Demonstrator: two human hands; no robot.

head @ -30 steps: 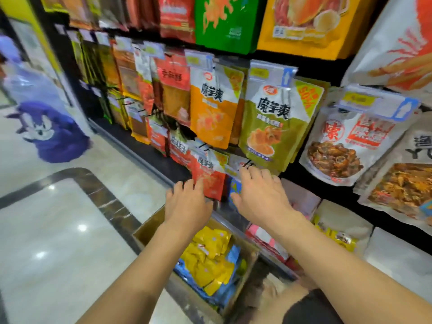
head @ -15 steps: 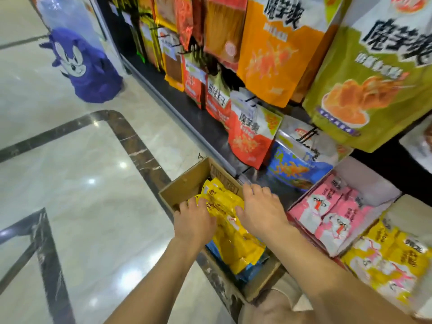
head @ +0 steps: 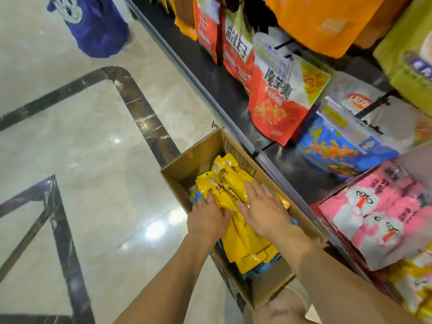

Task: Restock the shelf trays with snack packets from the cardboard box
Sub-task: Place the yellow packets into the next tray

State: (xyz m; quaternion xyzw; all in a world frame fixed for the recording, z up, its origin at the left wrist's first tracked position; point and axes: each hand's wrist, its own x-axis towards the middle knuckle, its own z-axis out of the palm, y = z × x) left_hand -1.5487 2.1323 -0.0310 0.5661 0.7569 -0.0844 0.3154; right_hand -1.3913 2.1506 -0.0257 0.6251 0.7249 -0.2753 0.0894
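An open cardboard box (head: 177, 174) sits on the floor against the shelf base, filled with yellow snack packets (head: 243, 239) over some blue ones. My left hand (head: 208, 218) lies on the left side of the yellow pile, its fingers curling into the packets. My right hand (head: 266, 209) rests flat on top of the pile with fingers spread. To the right, a shelf tray (head: 339, 196) holds pink and white packets (head: 378, 213), and a neighbouring tray holds yellow packets (head: 416, 291).
Large snack bags hang on pegs above the trays: a red one (head: 273, 113), a blue one (head: 332, 148), orange and green ones higher up. A grey shelf-base rail (head: 205, 94) runs along the glossy marble floor. A purple cartoon figure (head: 93, 24) stands far left.
My view has tilted down from the hanging bags to the box. Both hands came down from the shelf edge onto the yellow packets in the box.
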